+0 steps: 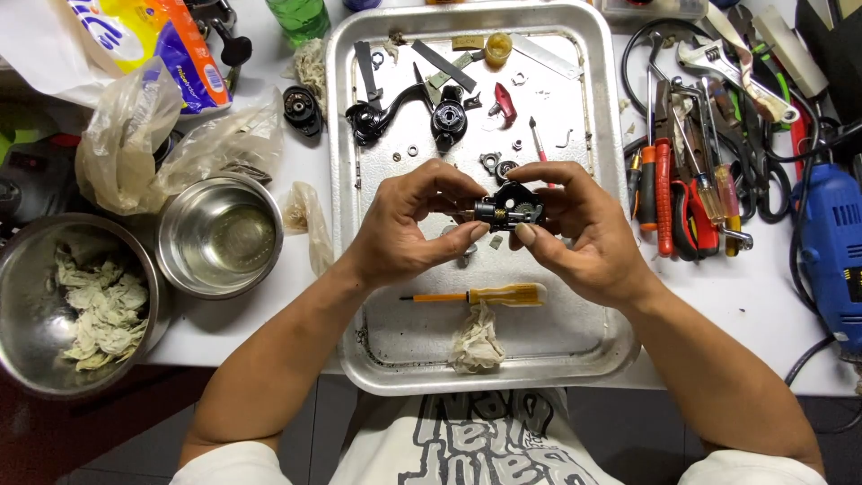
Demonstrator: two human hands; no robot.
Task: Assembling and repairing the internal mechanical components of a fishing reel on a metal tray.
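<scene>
Over a metal tray (600,269), both hands are pinching a small black geared mechanism (508,212). Left hand (409,229) and right hand (570,229) are grasping it from opposite ends, its long axis lying left-right and its brass shaft pointing toward the left hand.

Steel bowls (218,235), a yellow screwdriver (489,295), and perhaps pliers (691,202).

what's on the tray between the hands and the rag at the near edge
A yellow-handled screwdriver lies crosswise on the tray, head view, just above the rag.

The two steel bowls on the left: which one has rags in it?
The larger bowl at the table's left edge holds crumpled rags; the smaller bowl beside it has none.
</scene>
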